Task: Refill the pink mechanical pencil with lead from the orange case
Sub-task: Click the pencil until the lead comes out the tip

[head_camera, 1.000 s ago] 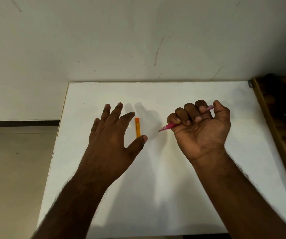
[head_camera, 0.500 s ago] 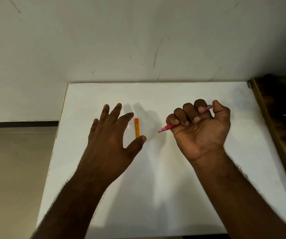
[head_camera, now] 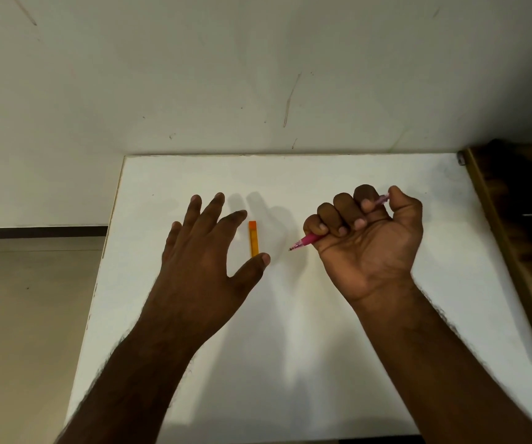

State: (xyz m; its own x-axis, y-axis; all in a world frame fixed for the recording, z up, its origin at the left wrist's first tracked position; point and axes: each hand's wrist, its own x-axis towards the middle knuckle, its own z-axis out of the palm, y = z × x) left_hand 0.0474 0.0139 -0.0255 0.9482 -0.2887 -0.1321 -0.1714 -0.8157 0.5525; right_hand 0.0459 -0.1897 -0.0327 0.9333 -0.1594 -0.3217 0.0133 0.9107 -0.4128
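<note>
The slim orange lead case lies flat on the white table, pointing away from me. My left hand hovers just left of it, palm down and fingers spread, with the thumb tip at the case's near end; I cannot tell if it touches. My right hand is closed in a fist around the pink mechanical pencil. The pencil's tip points left and down toward the case, and its back end pokes out beside the thumb.
The table's far edge meets a pale scuffed wall. A dark wooden piece of furniture borders the table on the right. Beige floor lies beyond the table's left edge.
Almost nothing differs; both hands hold the same poses, with only a slight drift of the left hand toward the case.
</note>
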